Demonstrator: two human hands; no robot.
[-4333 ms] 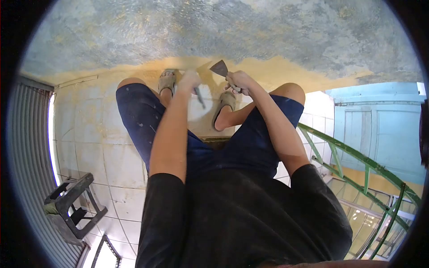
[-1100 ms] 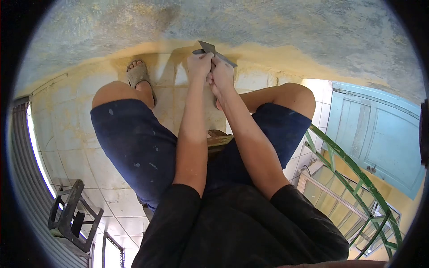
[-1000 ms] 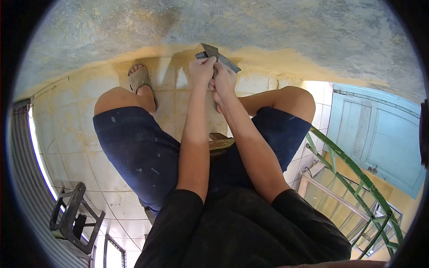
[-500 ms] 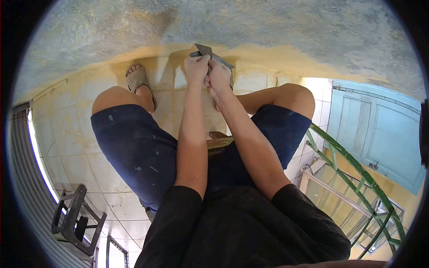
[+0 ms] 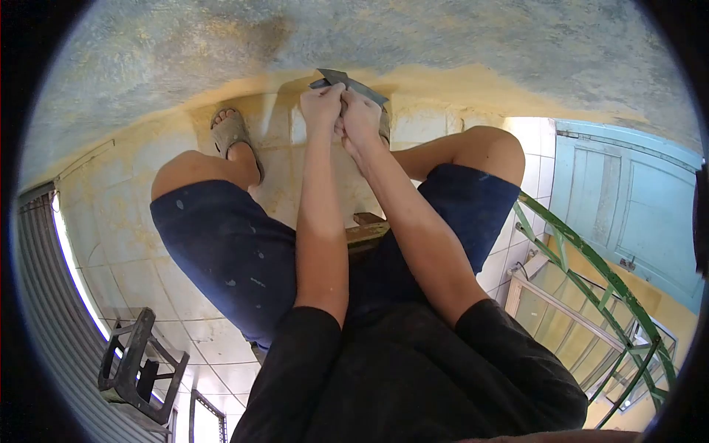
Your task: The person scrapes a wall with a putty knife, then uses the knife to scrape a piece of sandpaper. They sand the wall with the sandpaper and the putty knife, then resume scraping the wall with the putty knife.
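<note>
My left hand (image 5: 322,105) and my right hand (image 5: 360,119) are pressed together on the handle of a metal scraper (image 5: 347,79). Its flat blade lies against the bottom of the wall (image 5: 443,37), where grey-blue plaster meets a yellow band (image 5: 473,81). I sit with knees apart in dark blue shorts, on a low wooden seat (image 5: 365,229). One sandalled foot (image 5: 230,134) rests on the tiled floor to the left of the hands; the other is mostly hidden behind them.
A dark plastic stool (image 5: 136,365) stands at the lower left on the pale tiled floor (image 5: 111,236). A green metal railing (image 5: 591,280) runs down the right side. A light blue door (image 5: 635,207) is at the far right. Corrugated metal (image 5: 44,325) lines the left edge.
Earlier the hands were apart, each with its own tool. Now both are clasped on one scraper at the wall base, shifting slightly up and down over the last second.
</note>
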